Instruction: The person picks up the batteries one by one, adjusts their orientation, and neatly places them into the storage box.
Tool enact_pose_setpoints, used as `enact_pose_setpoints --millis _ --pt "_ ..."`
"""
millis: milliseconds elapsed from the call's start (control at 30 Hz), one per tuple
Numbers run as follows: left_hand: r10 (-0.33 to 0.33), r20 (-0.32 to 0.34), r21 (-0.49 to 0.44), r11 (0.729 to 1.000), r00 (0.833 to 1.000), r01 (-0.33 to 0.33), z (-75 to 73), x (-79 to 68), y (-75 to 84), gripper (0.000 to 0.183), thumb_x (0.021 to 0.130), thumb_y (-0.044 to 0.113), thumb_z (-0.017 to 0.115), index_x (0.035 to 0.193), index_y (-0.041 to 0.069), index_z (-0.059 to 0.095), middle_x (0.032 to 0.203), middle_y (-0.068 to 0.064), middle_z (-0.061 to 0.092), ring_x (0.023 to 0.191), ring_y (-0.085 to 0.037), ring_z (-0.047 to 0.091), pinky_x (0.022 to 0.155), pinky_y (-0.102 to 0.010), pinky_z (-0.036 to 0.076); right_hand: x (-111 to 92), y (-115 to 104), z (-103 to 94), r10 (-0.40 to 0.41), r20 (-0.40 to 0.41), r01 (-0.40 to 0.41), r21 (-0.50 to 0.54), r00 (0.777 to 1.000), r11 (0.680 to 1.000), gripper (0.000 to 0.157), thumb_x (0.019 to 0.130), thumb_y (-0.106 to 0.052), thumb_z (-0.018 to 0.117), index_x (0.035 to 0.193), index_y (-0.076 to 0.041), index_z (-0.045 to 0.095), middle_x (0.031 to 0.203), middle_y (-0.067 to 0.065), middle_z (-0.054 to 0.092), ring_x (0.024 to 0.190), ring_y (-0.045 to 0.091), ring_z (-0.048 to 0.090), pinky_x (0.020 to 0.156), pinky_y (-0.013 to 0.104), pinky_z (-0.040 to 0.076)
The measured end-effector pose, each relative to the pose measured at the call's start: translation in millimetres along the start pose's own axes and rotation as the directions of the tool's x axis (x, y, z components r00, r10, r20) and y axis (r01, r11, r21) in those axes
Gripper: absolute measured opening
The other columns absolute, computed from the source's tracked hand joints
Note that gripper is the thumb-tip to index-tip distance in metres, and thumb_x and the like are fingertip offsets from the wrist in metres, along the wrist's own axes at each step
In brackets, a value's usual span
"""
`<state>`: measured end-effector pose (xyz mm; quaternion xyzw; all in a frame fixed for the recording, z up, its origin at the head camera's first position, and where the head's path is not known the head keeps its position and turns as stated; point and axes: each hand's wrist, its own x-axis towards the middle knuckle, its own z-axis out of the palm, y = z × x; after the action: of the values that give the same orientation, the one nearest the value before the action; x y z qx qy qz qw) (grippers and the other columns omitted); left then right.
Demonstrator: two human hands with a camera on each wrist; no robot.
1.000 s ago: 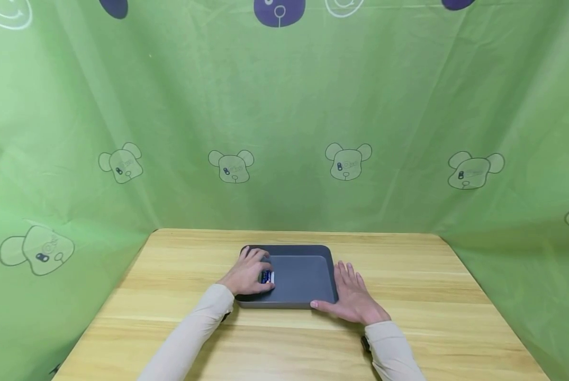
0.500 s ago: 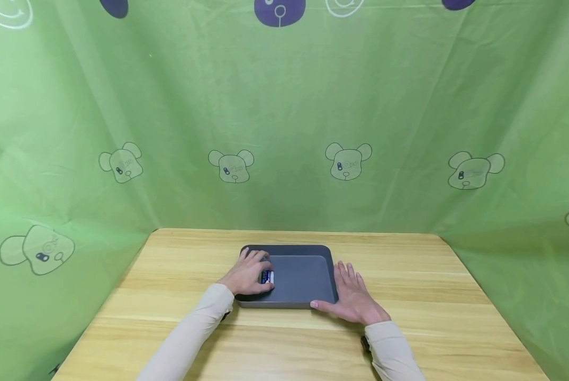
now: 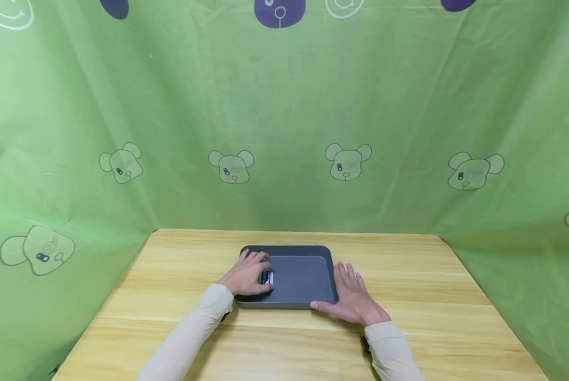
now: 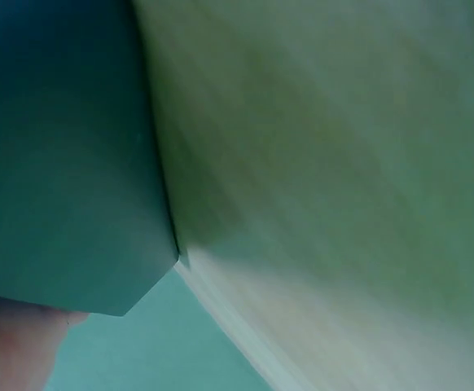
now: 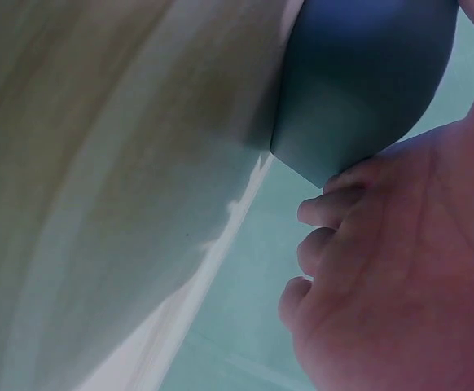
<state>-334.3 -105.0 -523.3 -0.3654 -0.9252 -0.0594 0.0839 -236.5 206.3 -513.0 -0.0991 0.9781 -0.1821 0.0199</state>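
Note:
A shallow dark grey rectangular baking tray (image 3: 303, 280) lies on the wooden table. Over its left end reaches my left hand (image 3: 251, 272), with thumb and fingers curled around a small dark blue and white block (image 3: 267, 278) on the tray floor. Part of that block is hidden under the fingers. My right hand (image 3: 353, 296) rests along the tray's right wall, fingers straight and thumb at the near right corner. In the right wrist view its fingers (image 5: 318, 212) lie beside the tray's outer wall (image 5: 351, 90). The left wrist view shows the tray's outside (image 4: 66, 179) and a bit of hand.
The pale wooden table (image 3: 432, 296) stretches around the tray on all sides. Behind it and at both sides hangs a green curtain (image 3: 284, 206) printed with bear faces. Light sleeves (image 3: 189, 328) cover both forearms.

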Motion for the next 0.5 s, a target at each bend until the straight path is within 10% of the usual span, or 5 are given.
enact_pose_setpoints --millis 267,500 --pt "-0.095 -0.119 -0.077 0.993 0.988 0.087 -21.3 -4.8 2.6 0.051 0.086 0.053 0.065 0.122 0.016 0.066 0.138 -0.008 0.055 0.129 -0.029 0.050 0.116 -0.058 0.029 1.3 1.7 -3.0 -0.002 0.007 0.002 -0.001 1.000 1.000 0.127 0.075 -0.083 0.054 0.155 0.005 0.008 0.164 0.026 0.003 0.152 0.046 0.002 0.124 0.062 0.006" --pt "-0.206 -0.285 -0.140 0.975 0.936 0.172 -43.3 -16.2 6.1 0.048 0.088 0.047 0.068 0.123 0.014 0.065 0.138 -0.010 0.055 0.127 -0.030 0.050 0.115 -0.054 0.031 2.0 6.8 -10.9 0.012 0.001 -0.012 0.004 1.000 1.000 0.124 0.077 -0.084 0.050 0.155 0.005 0.009 0.164 0.025 0.005 0.151 0.047 0.001 0.122 0.064 0.004"
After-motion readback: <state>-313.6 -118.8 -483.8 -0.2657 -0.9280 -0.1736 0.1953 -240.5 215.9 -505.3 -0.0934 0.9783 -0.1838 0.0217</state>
